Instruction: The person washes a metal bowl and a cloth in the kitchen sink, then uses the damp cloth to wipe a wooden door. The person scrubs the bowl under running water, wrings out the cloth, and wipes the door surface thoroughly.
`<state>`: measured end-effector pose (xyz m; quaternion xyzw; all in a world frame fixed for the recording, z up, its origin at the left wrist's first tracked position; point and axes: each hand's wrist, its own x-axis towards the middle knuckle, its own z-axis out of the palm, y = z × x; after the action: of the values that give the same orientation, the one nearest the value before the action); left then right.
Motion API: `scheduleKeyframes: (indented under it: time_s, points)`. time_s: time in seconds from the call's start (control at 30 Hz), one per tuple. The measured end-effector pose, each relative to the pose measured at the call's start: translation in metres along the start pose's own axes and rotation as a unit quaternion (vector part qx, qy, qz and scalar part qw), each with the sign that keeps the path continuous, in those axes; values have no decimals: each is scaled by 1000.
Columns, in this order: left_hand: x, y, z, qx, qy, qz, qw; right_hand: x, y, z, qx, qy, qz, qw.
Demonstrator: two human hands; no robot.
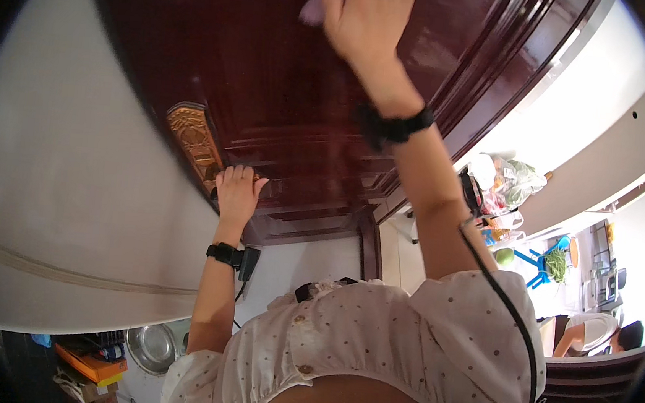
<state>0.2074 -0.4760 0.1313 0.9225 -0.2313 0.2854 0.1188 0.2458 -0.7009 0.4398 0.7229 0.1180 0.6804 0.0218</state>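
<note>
A glossy dark red-brown panelled door (287,83) stands before me. My left hand (237,193) is closed around the door handle, which is mostly hidden under my fingers. Above that hand runs the ornate gold-coloured handle plate (193,135). Higher up the door, at the picture's top edge, my right hand (369,24) lies over a light purple cloth (315,6) against the panel. Part of the cloth and my fingertips are cut off by the picture's edge. Each wrist wears a black band.
A white wall (62,150) borders the door on the left. At lower left are a metal basin (151,348) and an orange box (92,363). Through the doorway at right, plastic bags (508,186), a blue stool (535,265) with green vegetables, and another person (595,335) are visible.
</note>
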Motion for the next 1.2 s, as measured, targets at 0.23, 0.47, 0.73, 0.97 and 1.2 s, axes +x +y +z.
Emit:
scheduleKeyframes:
  time_s: [0.23, 0.47, 0.73, 0.97, 1.2]
  points:
    - [6, 7, 9, 20, -11, -1, 1000, -271, 28, -28, 113, -351, -72, 927]
    - [-4, -4, 7, 55, -29, -9, 998, -85, 140, -34, -64, -6, 97, 993]
    - [5, 6, 10, 52, -38, -5, 998, -82, 218, -56, -125, -6, 50, 991]
    - [3, 0, 19, 67, -45, 6, 997, -366, 157, -69, 12, -232, 246, 941]
    - [2, 0, 14, 80, -74, 7, 994, -225, 246, -62, -59, 50, 266, 961]
